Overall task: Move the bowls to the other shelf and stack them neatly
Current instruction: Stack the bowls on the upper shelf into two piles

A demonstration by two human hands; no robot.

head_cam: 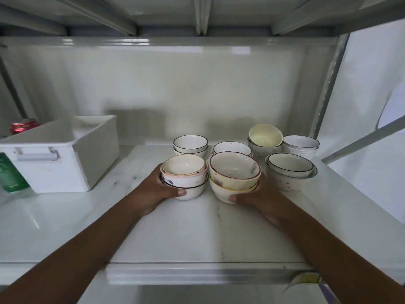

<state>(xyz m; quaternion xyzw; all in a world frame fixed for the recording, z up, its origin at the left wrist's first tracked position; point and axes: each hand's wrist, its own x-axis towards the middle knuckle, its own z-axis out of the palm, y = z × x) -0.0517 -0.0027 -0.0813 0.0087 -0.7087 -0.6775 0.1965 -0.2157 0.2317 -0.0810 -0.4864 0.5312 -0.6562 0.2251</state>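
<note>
On a white shelf (197, 238) stand several small stacks of bowls. My left hand (157, 189) grips a stack of small bowls (186, 176), pink-rimmed at the top, thumb on the front of the lowest bowl. My right hand (258, 198) grips a stack of cream bowls (234, 174) with a dark red rim on top, thumb on the lowest one. Behind them are a black-rimmed stack (190, 144) and a white stack (232, 148). To the right stand a speckled stack (291, 171), a stack with a tilted yellow bowl (265, 136), and a white stack (301, 144).
A white plastic bin (65, 154) with a handle stands at the left of the shelf. A red can (23, 125) lies behind it and a green container (9, 174) is at the left edge. Another shelf (197, 16) hangs close overhead. A metal upright (328, 84) bounds the right side.
</note>
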